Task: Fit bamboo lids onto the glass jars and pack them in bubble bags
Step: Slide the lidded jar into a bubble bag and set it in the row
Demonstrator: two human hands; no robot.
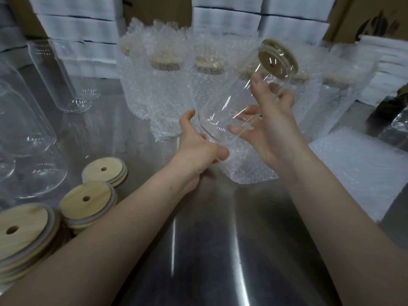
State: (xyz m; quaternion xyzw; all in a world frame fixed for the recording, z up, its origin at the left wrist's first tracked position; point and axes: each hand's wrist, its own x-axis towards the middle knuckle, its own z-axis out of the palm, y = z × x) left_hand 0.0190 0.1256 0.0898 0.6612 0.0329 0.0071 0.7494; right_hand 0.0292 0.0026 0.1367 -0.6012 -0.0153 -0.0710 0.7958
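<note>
Glass first, at the far left: empty jars (59,76) stand on the bench (209,250), at least five (their clear walls overlap, so I cannot count them surely). Below them, loose lids (88,202) lie in stacks, with three tops showing. At the back centre, packed jars (207,85) stand in a row, about six by the bamboo seen through the wrap. In the middle, the one jar (238,102) in hand is tilted off the bench. Its lid (278,56) is already on, so fitting looks done and bagging is the step. The left hand (198,149) grips its base with curled fingers. The right hand (273,133) grips its upper body, thumb on the glass. One bag (247,171) lies just under it. Next, I judge, the bag's mouth must be opened and the base steered in. At right lies one pile of flat bags (357,171).
</note>
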